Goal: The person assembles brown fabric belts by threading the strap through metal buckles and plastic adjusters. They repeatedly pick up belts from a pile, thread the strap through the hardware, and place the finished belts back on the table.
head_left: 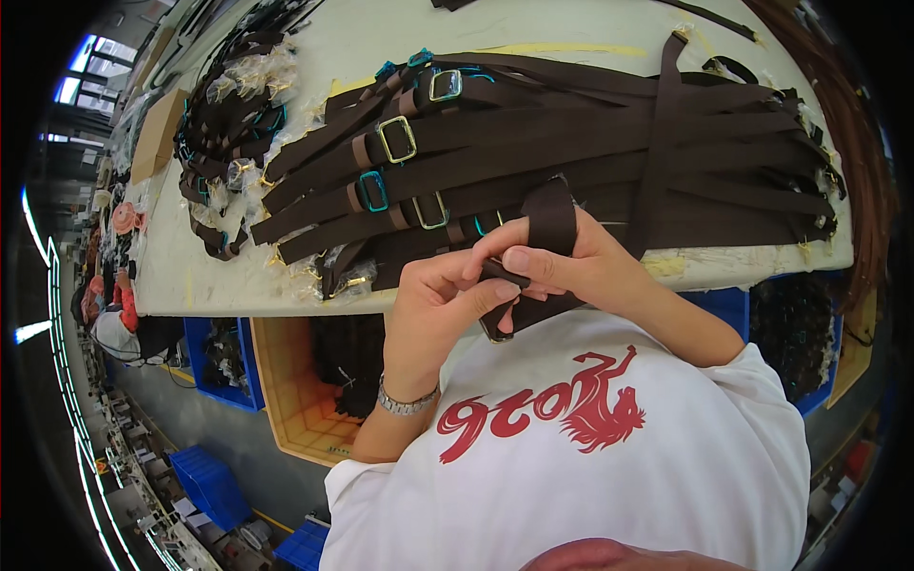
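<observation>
we pinch a dark strap [551,226] with the fingertips of our left hand [430,301] and right hand [588,263]; it arches above the right, dips below the left, its middle hidden by our fingers.

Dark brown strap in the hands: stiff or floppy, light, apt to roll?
Probably floppy: the strap bends around fingers of the right hand. Likely light for its length, as it looks thin and flat. Unlikely to roll when set down: similar straps lie flat on the table.
</observation>
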The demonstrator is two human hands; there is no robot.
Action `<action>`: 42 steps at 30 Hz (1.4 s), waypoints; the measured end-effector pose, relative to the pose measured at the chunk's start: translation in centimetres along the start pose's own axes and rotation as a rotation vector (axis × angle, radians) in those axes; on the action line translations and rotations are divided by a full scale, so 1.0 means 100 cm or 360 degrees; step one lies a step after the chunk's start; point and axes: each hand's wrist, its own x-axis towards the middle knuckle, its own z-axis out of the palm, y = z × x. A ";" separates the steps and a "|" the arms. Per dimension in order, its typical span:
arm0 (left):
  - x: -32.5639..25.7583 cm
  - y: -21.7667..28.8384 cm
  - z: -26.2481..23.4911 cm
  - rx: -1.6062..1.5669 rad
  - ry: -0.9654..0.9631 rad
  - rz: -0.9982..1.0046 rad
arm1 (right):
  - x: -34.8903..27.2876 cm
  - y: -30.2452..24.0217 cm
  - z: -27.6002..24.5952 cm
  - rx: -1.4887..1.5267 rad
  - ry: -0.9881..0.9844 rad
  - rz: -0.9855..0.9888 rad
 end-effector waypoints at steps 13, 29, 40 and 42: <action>-0.006 -0.004 0.006 0.0456 0.0160 0.0029 | 0.003 -0.002 -0.011 -0.0158 0.0153 0.0035; -0.012 -0.022 0.000 0.0779 0.0142 0.0195 | 0.010 0.020 -0.010 0.0593 0.0233 -0.0012; 0.004 -0.032 0.025 0.0256 0.0336 0.0273 | 0.003 0.022 0.017 0.0520 0.0266 0.0081; 0.006 -0.026 0.021 0.0236 0.0280 0.0190 | -0.002 0.017 0.025 0.0503 0.0362 0.0058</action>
